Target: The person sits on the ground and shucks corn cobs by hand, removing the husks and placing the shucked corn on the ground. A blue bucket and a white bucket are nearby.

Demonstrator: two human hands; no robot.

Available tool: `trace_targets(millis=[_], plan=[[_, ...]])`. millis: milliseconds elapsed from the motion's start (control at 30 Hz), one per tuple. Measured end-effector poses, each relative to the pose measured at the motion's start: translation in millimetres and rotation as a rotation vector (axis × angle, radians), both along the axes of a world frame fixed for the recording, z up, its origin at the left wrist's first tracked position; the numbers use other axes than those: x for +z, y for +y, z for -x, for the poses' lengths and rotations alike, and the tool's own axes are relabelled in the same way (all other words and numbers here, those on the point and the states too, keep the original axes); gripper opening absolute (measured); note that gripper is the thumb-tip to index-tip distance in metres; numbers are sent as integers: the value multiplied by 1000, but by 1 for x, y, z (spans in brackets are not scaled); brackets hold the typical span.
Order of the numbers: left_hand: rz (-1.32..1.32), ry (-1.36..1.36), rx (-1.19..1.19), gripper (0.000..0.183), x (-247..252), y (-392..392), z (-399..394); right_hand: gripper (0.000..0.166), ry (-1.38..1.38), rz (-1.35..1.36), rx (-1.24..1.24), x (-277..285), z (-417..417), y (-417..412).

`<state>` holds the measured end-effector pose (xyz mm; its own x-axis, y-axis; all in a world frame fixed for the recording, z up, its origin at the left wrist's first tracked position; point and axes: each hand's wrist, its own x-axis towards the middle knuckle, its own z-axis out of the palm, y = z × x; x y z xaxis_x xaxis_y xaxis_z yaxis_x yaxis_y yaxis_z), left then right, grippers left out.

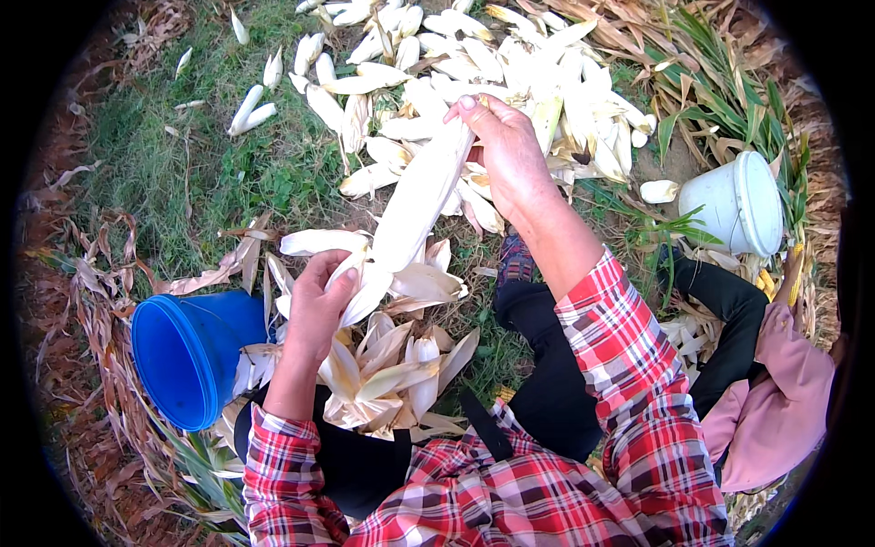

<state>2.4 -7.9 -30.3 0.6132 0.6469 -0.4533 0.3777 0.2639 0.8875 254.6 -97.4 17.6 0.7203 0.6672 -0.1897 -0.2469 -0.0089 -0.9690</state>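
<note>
A long ear of corn in its pale husk [425, 195] slants between my two hands in front of me. My right hand [504, 147] grips its upper end, the thumb lying along the tip. Down at the other end, my left hand [320, 301] is closed on pale husk leaves [368, 290], which spread out around its fingers. Below the ear, a heap of loose, opened husks [383, 376] lies between my legs. Farther out on the ground is a large pile of ears in their husks [478, 68]. Whether kernels are bared on the held ear cannot be seen.
A blue bucket [256, 318] lies tipped on its side at my left. At the right, a white bucket [724, 198] leans over near a seated person in a pink top [786, 403]. Yellow bare ears [793, 280] show beside that person. Dry stalks [123, 328] border the grass.
</note>
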Motion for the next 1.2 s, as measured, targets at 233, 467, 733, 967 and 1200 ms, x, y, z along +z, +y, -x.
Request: trace_targets(millis=[233,467,733,967,1200], plan=[[-99,-217,-343,88,14,-19,-20,28,73,-88,201,-6,29,9],[-46,-199,-82,58,4,-43,-35,20,239,-138,93,4,56,18],[-288,-133,31,58,-7,-54,-42,17,5,-55,47,-8,70,32],[153,-353,100,66,16,-60,-49,15,232,-288,82,-9,78,46],[524,-494,44,84,12,-53,-34,13,489,-312,-23,6,81,50]])
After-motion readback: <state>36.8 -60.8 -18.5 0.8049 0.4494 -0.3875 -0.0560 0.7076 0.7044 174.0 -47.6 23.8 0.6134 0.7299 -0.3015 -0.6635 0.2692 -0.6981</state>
